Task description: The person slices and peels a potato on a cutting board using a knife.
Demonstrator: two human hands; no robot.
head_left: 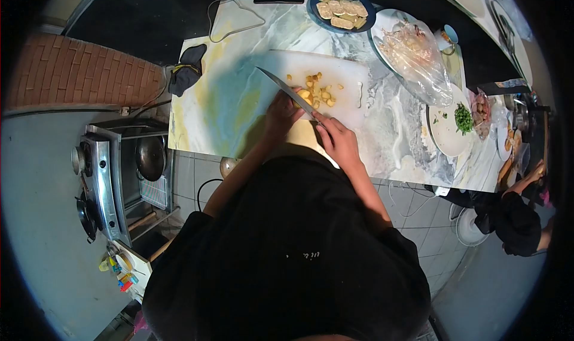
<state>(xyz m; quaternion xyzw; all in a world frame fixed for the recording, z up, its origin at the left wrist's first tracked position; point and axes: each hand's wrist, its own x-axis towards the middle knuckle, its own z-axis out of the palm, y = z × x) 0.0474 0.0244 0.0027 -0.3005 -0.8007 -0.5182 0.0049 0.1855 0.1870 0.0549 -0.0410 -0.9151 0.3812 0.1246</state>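
A white cutting board [350,72] lies in front of me on the marbled table. Small yellow-brown chopped pieces [326,94] are scattered over its middle. My right hand [338,139] grips the handle of a long kitchen knife [280,84], whose blade points up and to the left across the board. Beside the blade, my left hand [282,116] has its fingers curled against a larger yellow piece [304,94]. The blade partly hides the fingertips. Whether this piece is ginger or another root, I cannot tell.
A dark blue plate [312,12] of pale slabs stands at the back. Right of the board are a bagged plate of food [412,48], a mug [448,37] and a plate with chopped greens [448,139]. A gas stove [104,173] is at left; another person [517,221] is at far right.
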